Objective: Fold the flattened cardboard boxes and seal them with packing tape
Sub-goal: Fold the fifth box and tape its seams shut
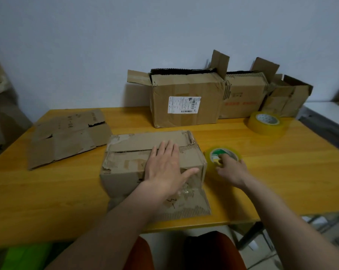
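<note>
Cardboard, worn and creased, makes up the small box (145, 152) in the middle of the table (281, 172); its top flaps are folded shut, and one bottom flap lies flat toward the near edge. What it holds cannot be seen. The left hand (164, 168) presses flat on its lid, fingers straight and spread. Just right of the box, the right hand (230, 168) grips a roll of tape (215, 154), fingers hooked into its core. A second tape roll (267, 123) lies farther back to the right. Three open boxes stand in a row against the wall: the big one (186, 102) bears a white label, then a middle one (242, 96), then a small end one (287, 98); their insides are dark or hidden. A flattened box (67, 137) lies at the left. The table is yellow wood, the wall (106, 45) plain pale grey
</note>
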`<state>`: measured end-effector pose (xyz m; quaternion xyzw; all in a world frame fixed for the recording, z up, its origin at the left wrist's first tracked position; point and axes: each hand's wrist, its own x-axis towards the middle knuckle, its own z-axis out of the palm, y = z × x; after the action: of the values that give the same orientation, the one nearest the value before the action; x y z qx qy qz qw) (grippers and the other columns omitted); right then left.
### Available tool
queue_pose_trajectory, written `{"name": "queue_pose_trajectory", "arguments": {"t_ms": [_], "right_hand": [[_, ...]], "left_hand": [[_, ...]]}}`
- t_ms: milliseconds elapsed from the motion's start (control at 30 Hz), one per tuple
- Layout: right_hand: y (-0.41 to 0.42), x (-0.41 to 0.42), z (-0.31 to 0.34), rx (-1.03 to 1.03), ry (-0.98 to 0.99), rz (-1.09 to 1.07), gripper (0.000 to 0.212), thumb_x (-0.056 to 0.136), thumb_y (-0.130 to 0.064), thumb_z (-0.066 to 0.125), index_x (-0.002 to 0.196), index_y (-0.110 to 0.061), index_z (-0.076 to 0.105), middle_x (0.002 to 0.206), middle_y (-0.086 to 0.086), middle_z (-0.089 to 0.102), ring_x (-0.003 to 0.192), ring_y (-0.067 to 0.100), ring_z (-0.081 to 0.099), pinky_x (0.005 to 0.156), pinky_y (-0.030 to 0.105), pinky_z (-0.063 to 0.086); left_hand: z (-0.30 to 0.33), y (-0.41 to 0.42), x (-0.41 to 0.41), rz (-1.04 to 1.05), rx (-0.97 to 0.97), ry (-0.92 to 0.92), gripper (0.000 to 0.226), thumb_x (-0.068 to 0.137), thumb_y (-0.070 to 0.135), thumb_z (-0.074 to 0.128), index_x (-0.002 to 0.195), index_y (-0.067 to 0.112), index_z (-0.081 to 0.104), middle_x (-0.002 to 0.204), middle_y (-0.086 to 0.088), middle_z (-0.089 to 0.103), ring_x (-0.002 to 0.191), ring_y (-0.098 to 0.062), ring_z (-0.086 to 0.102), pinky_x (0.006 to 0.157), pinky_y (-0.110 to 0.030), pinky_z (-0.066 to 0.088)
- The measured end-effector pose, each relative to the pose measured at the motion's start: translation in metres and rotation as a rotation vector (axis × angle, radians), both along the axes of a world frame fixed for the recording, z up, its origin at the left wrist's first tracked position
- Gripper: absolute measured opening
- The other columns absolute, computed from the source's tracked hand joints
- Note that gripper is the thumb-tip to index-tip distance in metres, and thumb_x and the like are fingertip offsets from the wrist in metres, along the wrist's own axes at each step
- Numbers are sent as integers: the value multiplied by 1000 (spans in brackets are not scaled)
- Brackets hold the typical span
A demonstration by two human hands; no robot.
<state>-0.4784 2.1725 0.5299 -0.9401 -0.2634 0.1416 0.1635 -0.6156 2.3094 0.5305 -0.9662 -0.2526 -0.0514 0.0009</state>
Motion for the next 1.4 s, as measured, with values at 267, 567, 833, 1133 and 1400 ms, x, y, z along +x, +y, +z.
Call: {"name": "queue_pose_trajectory", "arguments": {"t_ms": [267, 567, 833, 1133, 1400], "right_hand": [[-16, -2, 6, -11, -88, 71, 35, 92, -19, 59, 127, -16, 55, 132, 9, 56, 121, 29, 51, 94, 37, 41], [5, -37, 62, 914, -34, 294, 10, 89, -13, 64, 96, -20, 61, 88, -13, 61, 81, -3, 54, 74, 20, 42], [54, -80, 74, 1108, 419, 451, 25, 88, -4, 59, 112, 3, 60, 105, 17, 66, 93, 19, 61, 84, 36, 51], [72, -81, 42, 850, -7, 508, 16, 87, -19, 66, 101, -14, 61, 98, -10, 58, 91, -6, 48, 81, 14, 37], [78, -77, 41, 698, -61, 619, 18, 90, -25, 62, 107, -27, 55, 149, -9, 25, 136, 3, 24, 107, 18, 25]], "left_hand": [[19, 38, -23, -136, -140, 153, 105, 59, 94, -3, 151, 43, -2, 161, 12, -9, 149, -15, -7, 116, -61, -7], [21, 37, -24, -52, -201, 162, 89, 85, 78, 17, 154, 25, -7, 162, 3, -10, 148, -20, -13, 118, -56, -4], [34, 60, -47, -71, -838, -591, 129, 58, 40, 90, 154, 33, 4, 158, 6, 20, 144, -13, 21, 116, -39, 27], [36, 88, -64, -112, -1700, -1052, 76, 62, 25, 82, 130, 35, 49, 153, -4, 34, 137, -19, 39, 118, -41, 25], [26, 86, -61, -38, -1444, -1087, 34, 98, 11, 51, 125, 30, 59, 129, 6, 62, 117, -8, 59, 92, -26, 50]]}}
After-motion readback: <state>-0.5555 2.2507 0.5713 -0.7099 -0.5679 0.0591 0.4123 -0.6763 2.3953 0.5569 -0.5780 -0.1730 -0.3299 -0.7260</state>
